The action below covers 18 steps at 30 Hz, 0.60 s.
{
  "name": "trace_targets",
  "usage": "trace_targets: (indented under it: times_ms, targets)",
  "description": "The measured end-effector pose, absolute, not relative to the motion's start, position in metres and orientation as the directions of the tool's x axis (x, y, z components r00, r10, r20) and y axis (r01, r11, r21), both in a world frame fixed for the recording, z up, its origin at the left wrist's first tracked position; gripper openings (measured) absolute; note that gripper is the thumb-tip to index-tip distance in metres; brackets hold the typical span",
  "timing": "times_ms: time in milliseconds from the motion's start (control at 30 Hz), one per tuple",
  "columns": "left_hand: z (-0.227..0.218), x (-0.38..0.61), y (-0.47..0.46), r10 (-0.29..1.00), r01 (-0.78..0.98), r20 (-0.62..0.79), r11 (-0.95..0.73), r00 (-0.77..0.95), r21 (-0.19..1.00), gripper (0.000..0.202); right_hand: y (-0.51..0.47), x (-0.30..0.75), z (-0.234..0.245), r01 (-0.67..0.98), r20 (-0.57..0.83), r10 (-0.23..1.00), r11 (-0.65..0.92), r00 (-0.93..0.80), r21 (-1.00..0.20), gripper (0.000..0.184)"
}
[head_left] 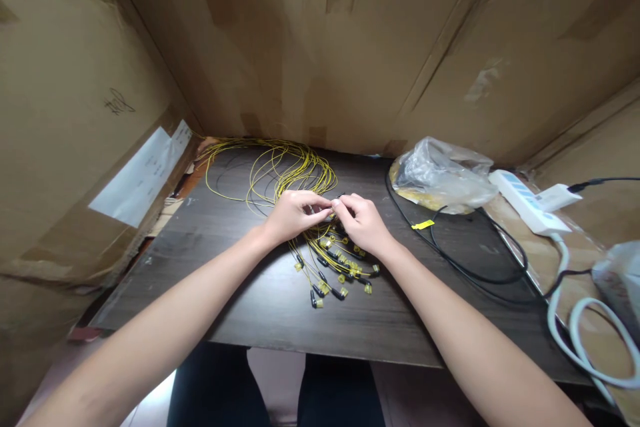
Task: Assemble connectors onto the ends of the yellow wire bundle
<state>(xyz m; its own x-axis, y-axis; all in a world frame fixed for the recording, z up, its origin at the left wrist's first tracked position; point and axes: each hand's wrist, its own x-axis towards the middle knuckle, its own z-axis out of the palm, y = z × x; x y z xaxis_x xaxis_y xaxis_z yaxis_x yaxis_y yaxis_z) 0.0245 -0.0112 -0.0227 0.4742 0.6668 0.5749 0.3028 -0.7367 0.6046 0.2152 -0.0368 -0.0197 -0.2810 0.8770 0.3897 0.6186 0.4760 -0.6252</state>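
Note:
A bundle of thin yellow cables [285,170] lies coiled on the dark wooden table [240,293]. Their ends carry several small black and yellow connectors [340,273], fanned out toward me. My left hand [293,213] and my right hand [364,221] meet above the connectors at the table's middle. Both hands are closed in a pinch on one cable end between them; the piece itself is too small to make out clearly.
Cardboard walls [350,47] enclose the table at the back and left. A clear plastic bag [443,173] with yellow contents sits at the right, beside a black cable loop [480,267], a white power strip [527,203] and a thick white cord [575,340].

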Motion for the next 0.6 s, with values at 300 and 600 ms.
trace_targets:
  times_ms: [300, 600]
  targets:
    - [-0.0226, 0.0216, -0.0087, 0.660, 0.309, 0.562, -0.741, 0.499, 0.596, 0.013, -0.0390, 0.2151, -0.0210, 0.569, 0.410, 0.873, 0.485, -0.265, -0.664, 0.016]
    - [-0.0214, 0.0208, -0.0079, 0.629, 0.344, 0.583, -0.774, 0.514, 0.531, 0.016, -0.0397, 0.2157, -0.0200, 0.595, 0.421, 0.865, 0.495, -0.273, -0.633, 0.018]
